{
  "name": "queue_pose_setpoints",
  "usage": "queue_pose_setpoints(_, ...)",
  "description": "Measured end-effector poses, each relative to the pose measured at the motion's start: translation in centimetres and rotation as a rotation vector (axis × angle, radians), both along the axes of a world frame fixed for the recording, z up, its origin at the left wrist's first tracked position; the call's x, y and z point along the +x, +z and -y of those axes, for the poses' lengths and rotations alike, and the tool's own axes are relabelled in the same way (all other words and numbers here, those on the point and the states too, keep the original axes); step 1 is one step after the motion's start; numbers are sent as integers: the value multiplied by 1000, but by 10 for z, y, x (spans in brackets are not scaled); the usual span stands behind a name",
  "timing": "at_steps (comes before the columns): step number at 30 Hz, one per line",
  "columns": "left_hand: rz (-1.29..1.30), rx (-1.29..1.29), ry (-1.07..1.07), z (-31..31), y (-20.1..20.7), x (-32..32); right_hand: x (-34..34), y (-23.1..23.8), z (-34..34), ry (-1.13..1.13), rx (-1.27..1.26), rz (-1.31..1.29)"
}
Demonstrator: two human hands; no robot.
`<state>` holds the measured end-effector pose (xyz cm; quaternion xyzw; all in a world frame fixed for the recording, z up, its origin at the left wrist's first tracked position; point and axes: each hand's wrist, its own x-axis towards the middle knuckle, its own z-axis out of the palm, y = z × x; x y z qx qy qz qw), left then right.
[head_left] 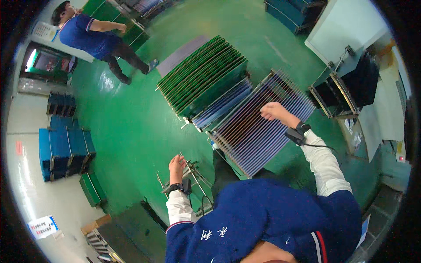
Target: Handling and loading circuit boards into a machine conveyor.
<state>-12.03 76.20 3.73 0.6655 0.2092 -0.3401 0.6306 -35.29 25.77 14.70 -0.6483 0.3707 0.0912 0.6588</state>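
My right hand (272,111), fingers curled in, is over a rack (258,127) of many thin, pale, parallel slats in front of me. Whether it touches the slats or pinches something is too small to tell. My left hand (176,166) is raised at the lower left with its fingers bent together, beside a metal frame (196,177) of thin rods. What lies in its fingers, if anything, I cannot make out. Just beyond the slatted rack stands a rack of upright green panels (204,76), with bluish sheets (223,103) between them.
A person (90,37) in a blue shirt stands at the far left. Blue panel stacks (66,151) line the left wall. At right is a metal-framed stand (342,94) with dark sheets. A dark flat surface (127,236) lies at the lower left. The floor (127,136) is green.
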Motion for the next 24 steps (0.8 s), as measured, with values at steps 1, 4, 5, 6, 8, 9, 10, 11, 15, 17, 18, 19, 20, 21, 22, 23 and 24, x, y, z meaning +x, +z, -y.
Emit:
queue_pose_setpoints(1,2,11,-25,12,-2,21,14,-6,9,-22,-12,18)
queue_pose_setpoints(4,1,17,-101,48,-23,90,60,-13,36,-119,-28,-26)
queue_pose_setpoints(5,-14,6,-112,60,-32,113,78,-21,47,-158,-26,-40)
queue_pose_setpoints(6,-33,-6,-127,71,-40,135,93,-30,58,-201,-25,-59)
queue_pose_setpoints(8,-54,4,-130,94,-61,176,121,-49,81,-274,-23,-76)
queue_pose_setpoints(9,-53,25,-116,103,-70,196,135,-61,94,-342,-16,-97)
queue_pose_setpoints(10,-50,48,-98,109,-79,213,151,-76,106,-405,-10,-116)
queue_pose_setpoints(11,-55,54,-90,123,-86,226,163,-98,123,-475,-8,-131)
queue_pose_setpoints(15,-117,-26,-140,168,-86,254,172,-185,185,-550,-26,-7)
queue_pose_setpoints(17,-169,-89,-145,169,-108,269,184,-217,205,-226,-335,68)
queue_pose_setpoints(18,-208,-86,-123,156,-124,278,203,-225,200,-123,-491,86)
queue_pose_setpoints(19,-218,-117,-127,157,-125,280,206,-231,197,-78,-591,68)
queue_pose_setpoints(20,-232,-99,-112,155,-129,285,212,-234,198,-55,-638,94)
queue_pose_setpoints(21,-258,-155,-117,150,-134,288,217,-238,200,-42,-665,160)
queue_pose_setpoints(22,-289,-117,-106,159,-135,293,210,-244,209,-18,-730,344)
queue_pose_setpoints(23,-314,-71,-89,166,-133,297,207,-249,215,15,-780,534)
queue_pose_setpoints(24,-343,-63,-55,171,-126,301,217,-249,212,-82,-558,456)
